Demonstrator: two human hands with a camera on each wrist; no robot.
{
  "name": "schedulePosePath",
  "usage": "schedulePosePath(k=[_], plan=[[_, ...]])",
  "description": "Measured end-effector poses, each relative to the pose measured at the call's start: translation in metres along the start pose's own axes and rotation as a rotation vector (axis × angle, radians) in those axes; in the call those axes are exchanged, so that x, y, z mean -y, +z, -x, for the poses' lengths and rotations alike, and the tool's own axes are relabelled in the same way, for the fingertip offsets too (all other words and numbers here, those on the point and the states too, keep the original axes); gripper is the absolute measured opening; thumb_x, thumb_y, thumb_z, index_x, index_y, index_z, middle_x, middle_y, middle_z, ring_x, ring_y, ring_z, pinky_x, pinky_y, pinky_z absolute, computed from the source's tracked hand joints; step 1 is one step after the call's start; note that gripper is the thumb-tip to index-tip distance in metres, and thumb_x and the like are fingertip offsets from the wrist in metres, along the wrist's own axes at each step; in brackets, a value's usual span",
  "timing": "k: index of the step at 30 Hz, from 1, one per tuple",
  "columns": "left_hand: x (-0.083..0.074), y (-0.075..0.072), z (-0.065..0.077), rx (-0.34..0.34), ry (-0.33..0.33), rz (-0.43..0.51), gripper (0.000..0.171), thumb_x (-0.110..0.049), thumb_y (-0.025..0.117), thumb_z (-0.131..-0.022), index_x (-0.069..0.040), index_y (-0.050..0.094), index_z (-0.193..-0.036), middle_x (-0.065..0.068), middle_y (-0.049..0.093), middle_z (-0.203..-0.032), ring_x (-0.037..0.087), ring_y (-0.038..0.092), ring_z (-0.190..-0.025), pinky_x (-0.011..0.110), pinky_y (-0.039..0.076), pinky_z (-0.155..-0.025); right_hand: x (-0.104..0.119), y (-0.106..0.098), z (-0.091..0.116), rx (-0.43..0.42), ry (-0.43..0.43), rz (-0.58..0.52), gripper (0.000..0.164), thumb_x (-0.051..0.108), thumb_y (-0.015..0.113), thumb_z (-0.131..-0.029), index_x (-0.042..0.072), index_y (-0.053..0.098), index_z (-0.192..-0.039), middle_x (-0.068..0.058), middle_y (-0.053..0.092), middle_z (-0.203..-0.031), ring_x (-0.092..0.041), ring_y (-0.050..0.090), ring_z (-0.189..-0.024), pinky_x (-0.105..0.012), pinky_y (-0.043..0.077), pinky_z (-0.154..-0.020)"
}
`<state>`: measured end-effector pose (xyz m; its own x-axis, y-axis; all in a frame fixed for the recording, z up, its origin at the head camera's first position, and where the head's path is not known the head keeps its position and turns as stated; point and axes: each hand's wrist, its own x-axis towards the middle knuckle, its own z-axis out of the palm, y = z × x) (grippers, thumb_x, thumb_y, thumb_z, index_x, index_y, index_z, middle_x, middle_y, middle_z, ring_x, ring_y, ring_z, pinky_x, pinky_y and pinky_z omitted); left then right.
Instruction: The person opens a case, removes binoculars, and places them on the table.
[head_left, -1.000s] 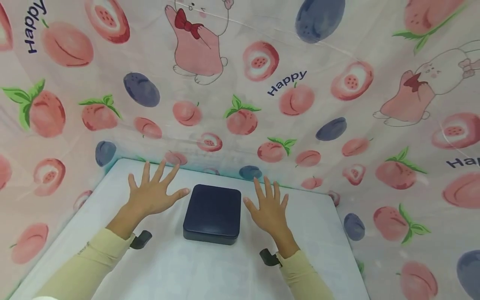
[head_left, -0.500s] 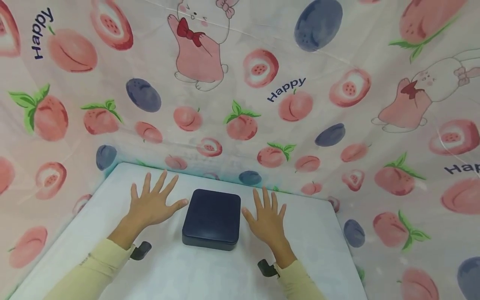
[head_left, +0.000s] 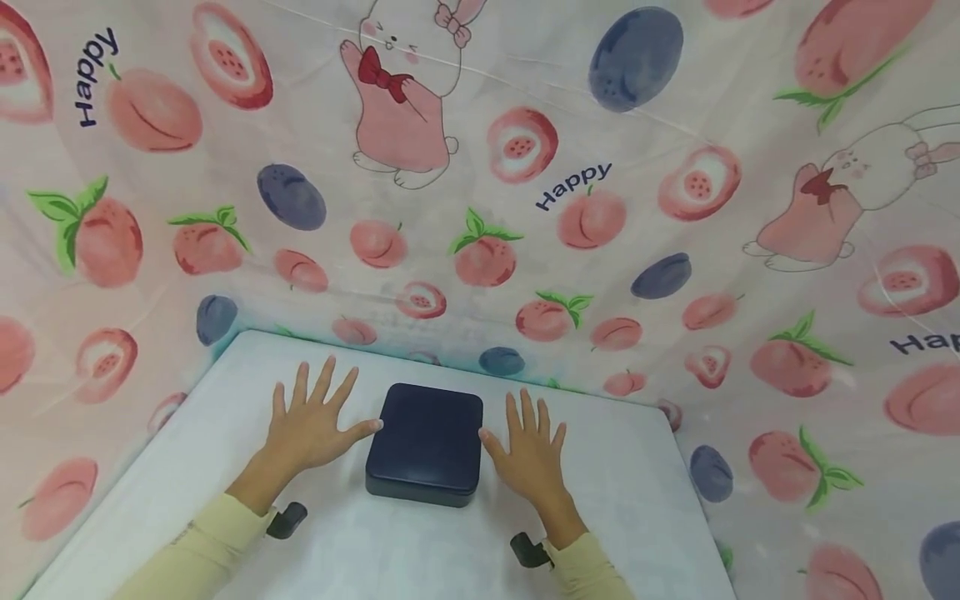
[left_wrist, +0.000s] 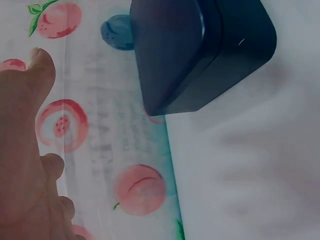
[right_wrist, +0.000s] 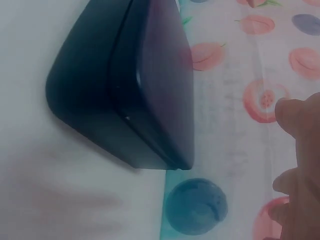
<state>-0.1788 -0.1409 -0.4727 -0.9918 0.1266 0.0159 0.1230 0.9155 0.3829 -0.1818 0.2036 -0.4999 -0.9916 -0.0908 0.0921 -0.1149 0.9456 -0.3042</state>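
Note:
A dark navy box (head_left: 426,437) with rounded corners and a lid seam around its side lies on the white table. To its left my left hand (head_left: 307,425) is spread with straight fingers, the thumb tip overlapping the box's left edge in the head view. My right hand (head_left: 531,454) is spread on the other side, its thumb right by the box's right edge. Both hands hold nothing. In the left wrist view the box (left_wrist: 200,50) stands apart from the thumb (left_wrist: 42,70). The right wrist view likewise shows a gap between the box (right_wrist: 125,85) and my right hand (right_wrist: 305,165).
A white table (head_left: 360,558) carries the box. Behind and on both sides hangs a pale curtain (head_left: 450,200) printed with peaches, plums and rabbits. Small black wrist cameras sit under the left wrist (head_left: 287,520) and right wrist (head_left: 530,550).
Both hands have come slightly closer to the box and lower in the head view, fingers still spread. The whole scene has shifted a little downward in view. The box stays in place.

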Motion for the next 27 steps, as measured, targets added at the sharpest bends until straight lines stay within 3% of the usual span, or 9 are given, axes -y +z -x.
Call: schedulePosePath(k=[17, 27], plan=[[-0.001, 0.032, 0.001, 0.049, 0.033, 0.117, 0.108, -0.078, 0.059, -0.088, -0.011, 0.026, -0.166, 0.023, 0.013, -0.174, 0.057, 0.002, -0.158, 0.080, 0.001, -0.122, -0.005, 0.025, 0.014, 0.033, 0.024, -0.130, 0.082, 0.059, 0.052, -0.102, 0.012, 0.030, -0.165, -0.016, 0.021, -0.175, -0.047, 0.016, -0.161, -0.083, 0.008, -0.120], [0.000, 0.052, 0.000, 0.056, 0.056, 0.194, 0.109, -0.073, 0.062, -0.090, -0.004, 0.025, -0.165, 0.027, 0.015, -0.173, 0.060, 0.009, -0.156, 0.079, 0.014, -0.122, -0.004, 0.040, 0.019, 0.057, 0.021, -0.240, 0.083, 0.058, 0.053, -0.103, 0.006, 0.031, -0.163, -0.021, 0.023, -0.173, -0.052, 0.022, -0.157, -0.081, 0.017, -0.120]])
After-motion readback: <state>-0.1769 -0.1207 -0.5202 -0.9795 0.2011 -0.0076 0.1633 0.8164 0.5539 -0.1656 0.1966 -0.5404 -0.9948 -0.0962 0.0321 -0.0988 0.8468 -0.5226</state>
